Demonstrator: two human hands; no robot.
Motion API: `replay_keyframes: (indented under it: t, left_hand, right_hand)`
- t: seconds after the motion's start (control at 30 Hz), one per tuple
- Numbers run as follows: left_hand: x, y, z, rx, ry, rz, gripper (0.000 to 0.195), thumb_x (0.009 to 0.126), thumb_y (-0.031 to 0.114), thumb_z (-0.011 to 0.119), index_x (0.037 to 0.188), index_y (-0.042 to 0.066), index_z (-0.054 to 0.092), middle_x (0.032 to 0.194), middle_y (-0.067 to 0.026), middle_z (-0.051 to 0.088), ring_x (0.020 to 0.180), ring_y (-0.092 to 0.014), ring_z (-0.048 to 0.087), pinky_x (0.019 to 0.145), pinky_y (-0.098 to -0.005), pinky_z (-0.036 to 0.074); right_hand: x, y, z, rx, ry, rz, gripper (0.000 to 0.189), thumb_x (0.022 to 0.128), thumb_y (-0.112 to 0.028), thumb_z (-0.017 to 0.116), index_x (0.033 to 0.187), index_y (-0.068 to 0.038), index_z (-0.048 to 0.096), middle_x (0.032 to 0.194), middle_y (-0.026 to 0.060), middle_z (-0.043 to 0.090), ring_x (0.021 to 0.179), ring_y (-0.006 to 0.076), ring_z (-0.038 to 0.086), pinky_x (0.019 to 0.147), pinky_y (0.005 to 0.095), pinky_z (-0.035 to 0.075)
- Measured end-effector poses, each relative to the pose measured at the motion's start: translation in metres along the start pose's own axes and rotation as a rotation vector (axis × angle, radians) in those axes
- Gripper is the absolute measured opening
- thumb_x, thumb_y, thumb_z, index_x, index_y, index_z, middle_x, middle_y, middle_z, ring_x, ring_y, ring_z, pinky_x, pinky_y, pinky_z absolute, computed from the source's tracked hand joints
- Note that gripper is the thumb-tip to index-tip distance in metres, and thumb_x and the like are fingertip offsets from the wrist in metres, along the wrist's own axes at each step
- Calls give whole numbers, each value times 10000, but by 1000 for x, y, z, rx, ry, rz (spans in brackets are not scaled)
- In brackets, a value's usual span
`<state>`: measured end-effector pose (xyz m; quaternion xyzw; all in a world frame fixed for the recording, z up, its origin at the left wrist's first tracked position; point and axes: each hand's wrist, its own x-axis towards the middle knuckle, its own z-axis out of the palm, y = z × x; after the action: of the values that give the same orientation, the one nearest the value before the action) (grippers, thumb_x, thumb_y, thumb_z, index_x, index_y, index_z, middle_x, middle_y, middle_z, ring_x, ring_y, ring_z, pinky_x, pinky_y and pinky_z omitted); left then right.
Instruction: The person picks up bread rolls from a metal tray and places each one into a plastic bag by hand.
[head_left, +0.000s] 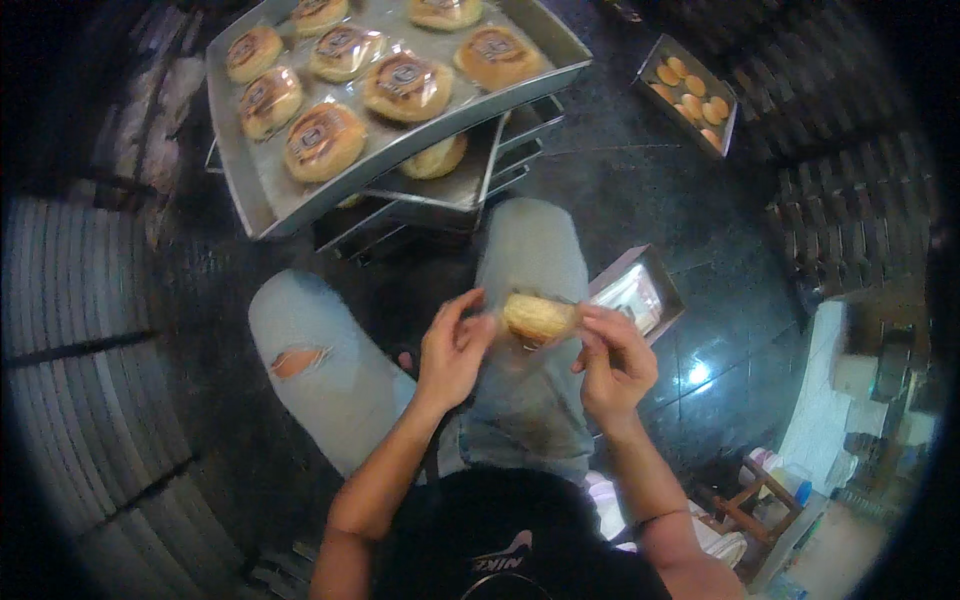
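A small golden bun (537, 318) hangs between my two hands, above my right thigh, in what looks like a clear plastic wrapper. My right hand (619, 360) pinches the wrapper's right end between thumb and fingers. At the other end, my left hand (457, 345) has its thumb and fingertips drawn together on the wrapper, though blur hides the exact contact. Just beyond my right hand is an open box (667, 296) holding a stack of shiny clear plastic (634, 296).
Ahead, a metal tray (251, 196) of several wrapped, browned buns (409, 85) tops a stack of crossed trays (480, 184). Another tray (724, 148) of unwrapped buns lies on the dark tiled floor (622, 195). Trays line the right side; a wooden stool (757, 499) stands lower right.
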<state>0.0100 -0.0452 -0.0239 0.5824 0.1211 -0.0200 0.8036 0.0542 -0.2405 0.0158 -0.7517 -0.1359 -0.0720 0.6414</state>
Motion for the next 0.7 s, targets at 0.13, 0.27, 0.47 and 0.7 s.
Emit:
replay_keyframes:
  t: [0.13, 0.27, 0.47, 0.7]
  left_hand:
    - [20, 11, 27, 390, 103, 557, 340, 878, -23, 711, 1215, -9, 670, 1177, -129, 654, 1128, -241, 619, 966, -326, 479]
    - [31, 17, 54, 346, 175, 593, 156, 903, 19, 705, 1055, -15, 688, 1036, -111, 669, 1025, -205, 617, 912, -302, 479]
    - [36, 7, 38, 29, 225, 205, 99, 992, 94, 645, 949, 7, 666, 910, -10, 660, 826, -92, 610, 792, -244, 480]
    - [5, 23, 29, 141, 176, 212, 49, 933, 11, 674, 975, -9, 690, 1012, -75, 646, 1023, -148, 597, 896, -281, 465]
  right_hand:
    - [8, -1, 3, 140, 179, 140, 179, 919, 81, 634, 1082, 45, 701, 1065, 140, 716, 749, 112, 655, 561, 213, 521]
    - [14, 8, -8, -17, 151, 22, 150, 937, -2, 675, 1078, 49, 685, 966, 110, 717, 708, 90, 625, 557, 192, 472]
    - [23, -7, -35, 126, 176, 416, 115, 969, -121, 694, 930, -17, 661, 792, 23, 695, 553, 27, 501, 510, 184, 383]
    - [5, -4, -53, -170, 16, -217, 84, 866, 10, 720, 811, -13, 660, 731, 76, 671, 522, 98, 519, 503, 218, 404]
